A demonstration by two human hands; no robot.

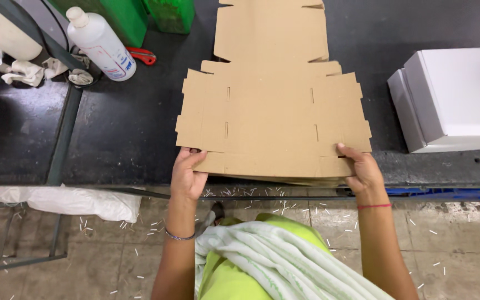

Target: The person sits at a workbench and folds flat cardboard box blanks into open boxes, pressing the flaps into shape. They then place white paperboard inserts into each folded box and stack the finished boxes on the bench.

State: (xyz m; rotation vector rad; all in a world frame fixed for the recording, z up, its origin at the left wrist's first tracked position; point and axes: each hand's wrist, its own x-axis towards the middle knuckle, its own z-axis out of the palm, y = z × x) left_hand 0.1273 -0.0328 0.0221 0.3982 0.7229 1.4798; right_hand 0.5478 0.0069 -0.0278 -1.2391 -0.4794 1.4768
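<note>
A flat brown die-cut cardboard box blank (273, 119) lies on the dark worktable (123, 128), on top of a stack of similar blanks. My left hand (187, 175) grips the near left corner of the top blank, thumb on top. My right hand (362, 169) holds its near right corner, fingers laid on the flap. A second unfolded blank (273, 30) lies beyond it, reaching the far edge of the view.
A white box (456, 100) stands at the right of the table. At the far left are a white plastic bottle (101, 41), crumpled cloths (26, 72), a red tool handle (143, 55) and green containers (134, 16). White scraps litter the tiled floor (84, 261).
</note>
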